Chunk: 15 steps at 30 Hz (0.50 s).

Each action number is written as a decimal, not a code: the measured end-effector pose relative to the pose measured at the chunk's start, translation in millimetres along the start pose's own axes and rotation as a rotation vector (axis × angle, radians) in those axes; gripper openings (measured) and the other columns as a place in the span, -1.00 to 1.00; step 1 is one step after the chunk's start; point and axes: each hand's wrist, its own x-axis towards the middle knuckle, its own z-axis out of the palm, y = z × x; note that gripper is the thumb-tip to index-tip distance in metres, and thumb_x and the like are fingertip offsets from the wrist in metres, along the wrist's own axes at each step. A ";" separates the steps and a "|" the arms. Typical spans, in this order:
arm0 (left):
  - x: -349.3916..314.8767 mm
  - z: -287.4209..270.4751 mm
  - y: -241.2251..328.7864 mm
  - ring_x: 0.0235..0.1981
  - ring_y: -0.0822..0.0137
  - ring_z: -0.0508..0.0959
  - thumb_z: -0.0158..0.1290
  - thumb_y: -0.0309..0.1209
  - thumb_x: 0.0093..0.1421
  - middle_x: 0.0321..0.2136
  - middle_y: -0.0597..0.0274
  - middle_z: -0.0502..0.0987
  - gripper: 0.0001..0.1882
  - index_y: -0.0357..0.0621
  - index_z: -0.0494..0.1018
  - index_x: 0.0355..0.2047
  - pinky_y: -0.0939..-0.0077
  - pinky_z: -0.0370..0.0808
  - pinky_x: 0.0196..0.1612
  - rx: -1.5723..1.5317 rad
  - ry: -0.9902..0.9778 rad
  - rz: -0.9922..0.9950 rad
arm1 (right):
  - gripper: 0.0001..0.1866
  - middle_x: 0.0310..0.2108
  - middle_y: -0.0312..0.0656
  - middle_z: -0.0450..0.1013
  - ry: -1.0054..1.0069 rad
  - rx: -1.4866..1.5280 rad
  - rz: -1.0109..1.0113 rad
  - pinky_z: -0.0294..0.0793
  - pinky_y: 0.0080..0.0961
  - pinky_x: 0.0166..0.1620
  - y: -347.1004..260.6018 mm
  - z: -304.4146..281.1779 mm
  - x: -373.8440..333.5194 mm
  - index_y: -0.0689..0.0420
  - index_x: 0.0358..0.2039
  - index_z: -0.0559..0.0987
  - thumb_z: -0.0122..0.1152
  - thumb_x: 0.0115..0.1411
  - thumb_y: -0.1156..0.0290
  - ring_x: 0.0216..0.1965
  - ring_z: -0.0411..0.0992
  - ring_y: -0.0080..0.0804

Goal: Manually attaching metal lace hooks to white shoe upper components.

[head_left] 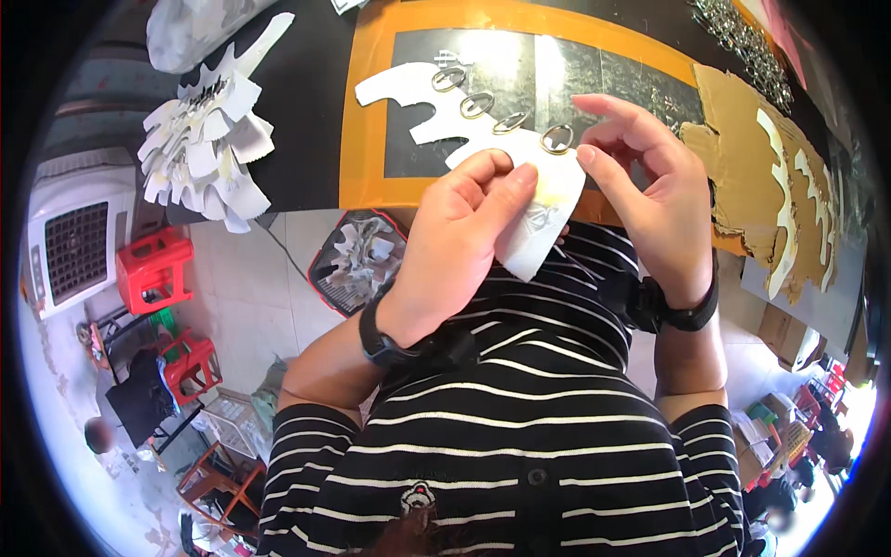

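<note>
My left hand (455, 232) pinches a white flat piece with a scalloped edge (404, 84) between thumb and fingers. Oval metal rings (478, 104) stand in a row along that piece, several of them. It spans from the dark work surface to the table's front edge, its lower end sticking out toward my shirt. Close to the rightmost ring (557, 139), my right hand (664, 186) has its thumb and forefinger apart, the thumb tip beside the ring. Whether the thumb touches it I cannot tell.
Left on the black table lies a bunch of white scalloped pieces (209, 148). A heap of small metal parts (742, 46) is at the far right. More white strips (780, 204) lie on cardboard (738, 111). Below stand a basket of white pieces (320, 269) and red stools (153, 269).
</note>
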 end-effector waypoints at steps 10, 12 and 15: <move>14.0 17.8 13.1 -0.44 0.46 0.59 0.09 -0.45 0.23 -0.35 0.21 0.60 -0.77 -0.34 0.49 -0.15 0.63 0.52 -0.42 -0.158 0.136 -0.167 | -0.59 -0.38 -0.29 0.46 0.014 -0.363 -0.407 0.33 -0.65 -0.24 -14.5 -11.9 10.2 0.21 0.00 0.55 0.18 0.10 0.71 -0.35 0.36 -0.56; 14.6 23.2 18.5 -0.37 0.46 0.60 0.11 -0.45 0.23 -0.32 0.20 0.60 -0.76 -0.34 0.49 -0.14 0.60 0.54 -0.33 -0.149 0.132 -0.186 | -0.60 -0.38 -0.27 0.47 0.019 -0.341 -0.405 0.33 -0.62 -0.23 -19.7 -13.7 8.5 0.22 -0.02 0.56 0.18 0.09 0.72 -0.34 0.37 -0.50; 20.4 25.0 12.6 -0.32 0.45 0.60 0.12 -0.45 0.23 -0.30 0.19 0.60 -0.75 -0.35 0.49 -0.12 0.58 0.54 -0.25 -0.227 0.157 -0.128 | -0.64 -0.37 -0.25 0.48 0.044 -0.334 -0.416 0.35 -0.60 -0.19 -19.6 -18.1 8.2 0.26 -0.05 0.56 0.18 0.11 0.71 -0.33 0.38 -0.48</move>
